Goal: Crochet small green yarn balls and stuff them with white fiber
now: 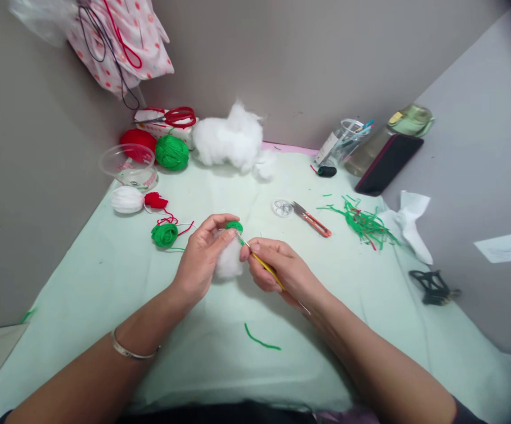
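Near the middle of the table, my left hand (pixel 203 250) pinches a small green crocheted piece (pixel 234 226) between thumb and fingers. A tuft of white stuffing (pixel 229 262) hangs just below the piece, beside my left palm. My right hand (pixel 277 265) is closed around a crochet hook with a yellow handle (pixel 268 271). The metal tip of the hook points up and left and meets the green piece at my left thumb. Whether the tip is inside the stitches is too small to tell. A short green yarn strand (pixel 261 338) lies nearer to me.
Yarn balls, a clear tub (pixel 132 168) and red scissors (pixel 178 117) are at the back left. White stuffing (pixel 229 138) lies at the back. Orange snips (pixel 312 219), green yarn scraps (pixel 368 224), a leaning phone (pixel 389 165) and a black clip (pixel 432 287) are on the right.
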Tool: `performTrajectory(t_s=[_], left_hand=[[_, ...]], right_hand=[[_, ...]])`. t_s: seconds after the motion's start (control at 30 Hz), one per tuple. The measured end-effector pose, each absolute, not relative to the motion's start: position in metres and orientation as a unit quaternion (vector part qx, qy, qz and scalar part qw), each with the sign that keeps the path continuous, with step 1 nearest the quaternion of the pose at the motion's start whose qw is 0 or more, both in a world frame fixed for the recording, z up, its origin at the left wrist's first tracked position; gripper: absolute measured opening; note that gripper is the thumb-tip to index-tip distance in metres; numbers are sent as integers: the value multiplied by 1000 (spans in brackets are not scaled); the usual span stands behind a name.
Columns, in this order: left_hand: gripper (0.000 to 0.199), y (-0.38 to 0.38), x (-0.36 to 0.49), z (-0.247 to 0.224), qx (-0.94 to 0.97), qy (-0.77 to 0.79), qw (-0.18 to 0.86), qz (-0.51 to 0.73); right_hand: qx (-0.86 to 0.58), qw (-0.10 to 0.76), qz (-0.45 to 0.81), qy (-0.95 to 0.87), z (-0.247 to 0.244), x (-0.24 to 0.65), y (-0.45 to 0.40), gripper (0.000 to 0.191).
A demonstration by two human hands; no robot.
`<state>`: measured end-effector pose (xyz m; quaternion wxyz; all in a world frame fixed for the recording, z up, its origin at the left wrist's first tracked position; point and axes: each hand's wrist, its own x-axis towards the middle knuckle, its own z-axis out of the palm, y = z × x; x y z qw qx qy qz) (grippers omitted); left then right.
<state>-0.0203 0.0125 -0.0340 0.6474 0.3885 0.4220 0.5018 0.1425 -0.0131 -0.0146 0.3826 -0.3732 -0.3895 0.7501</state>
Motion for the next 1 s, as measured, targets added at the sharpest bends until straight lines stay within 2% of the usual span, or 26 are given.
performTrajectory(t_s=[0.47,0.53,0.7,0.8,0.87,1.0], left_hand=[[18,15,-18,-47,452,425,592,514],[16,16,-18,-45,459,437,587,504],[9,16,-18,-42,481,438,594,473],[6,14,-20,-40,508,426,570,485],[7,13,-21,-38,515,417,560,498],[21,14,-22,-38,475,389,584,530]], right_hand=[[-383,392,783,-295,-11,141,-15,21],[-428,400,726,-361,-12,137,-19,24],[-534,368,464,-604,-12,125,-37,27],[-528,353,410,-655,-10,123,-41,21],[-510,358,461,-632,-8,125,-38,21],[-415,351,719,-433,-6,137,-22,25]])
